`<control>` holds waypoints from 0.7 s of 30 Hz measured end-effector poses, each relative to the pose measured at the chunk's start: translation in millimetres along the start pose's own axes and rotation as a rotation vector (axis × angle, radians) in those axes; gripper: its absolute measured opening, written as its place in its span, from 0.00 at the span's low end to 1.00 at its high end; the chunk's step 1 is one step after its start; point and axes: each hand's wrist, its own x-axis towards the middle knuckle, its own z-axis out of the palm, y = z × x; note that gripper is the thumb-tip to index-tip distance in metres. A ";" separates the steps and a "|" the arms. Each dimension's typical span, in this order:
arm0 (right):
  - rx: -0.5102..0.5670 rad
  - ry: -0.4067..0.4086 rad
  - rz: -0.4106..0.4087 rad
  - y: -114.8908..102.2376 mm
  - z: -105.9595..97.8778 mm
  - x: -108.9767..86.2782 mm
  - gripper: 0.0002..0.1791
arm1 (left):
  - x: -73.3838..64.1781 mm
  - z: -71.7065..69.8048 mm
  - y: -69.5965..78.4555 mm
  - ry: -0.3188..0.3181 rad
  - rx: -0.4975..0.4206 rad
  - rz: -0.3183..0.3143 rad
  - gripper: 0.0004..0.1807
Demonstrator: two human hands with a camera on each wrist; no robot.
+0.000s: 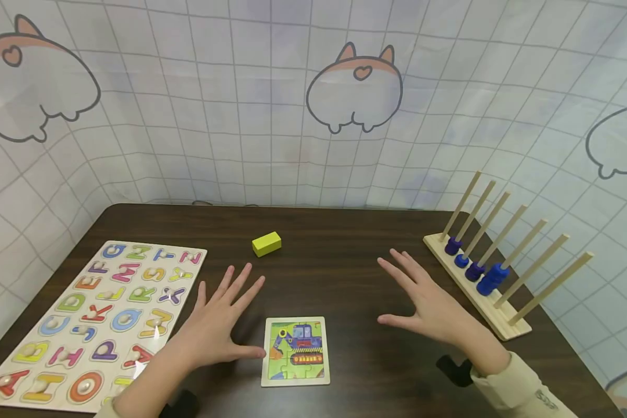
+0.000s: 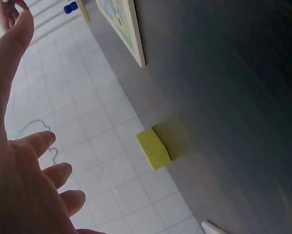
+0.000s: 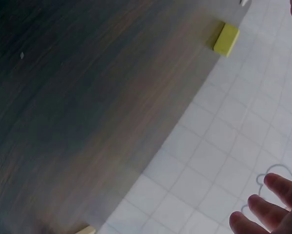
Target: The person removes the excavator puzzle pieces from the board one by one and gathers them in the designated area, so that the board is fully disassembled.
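My left hand point(image 1: 214, 325) is spread with fingers apart and holds nothing, between the alphabet board and the small puzzle. Its thumb tip overlaps the left edge of the square jigsaw puzzle point(image 1: 295, 352), which pictures a blue excavator on green in a pale wooden frame. On the other side, my right hand point(image 1: 428, 302) is also spread and holds nothing, left of the wooden peg stand. A yellow block point(image 1: 267, 244) lies on the table beyond both hands; the left wrist view shows the same yellow block point(image 2: 153, 148) past the fingers.
At the left lies a wooden alphabet board point(image 1: 136, 313) with colourful knobbed letters. A peg stand point(image 1: 512, 330) with several upright rods and blue and purple beads stands at the right. The dark table point(image 1: 339, 261) ends at a tiled-pattern curtain point(image 1: 271, 116).
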 end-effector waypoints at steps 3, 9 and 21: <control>-0.002 -0.006 -0.015 -2.6 3.9 3.9 0.51 | -1.6 3.8 0.1 -0.006 -0.036 0.000 0.65; 0.012 -0.017 -0.023 -8.8 8.8 8.3 0.51 | -1.9 7.7 3.4 0.002 -0.120 -0.006 0.65; 0.033 -0.030 -0.096 -25.7 24.3 24.4 0.51 | -5.7 15.6 2.2 0.009 -0.180 -0.037 0.65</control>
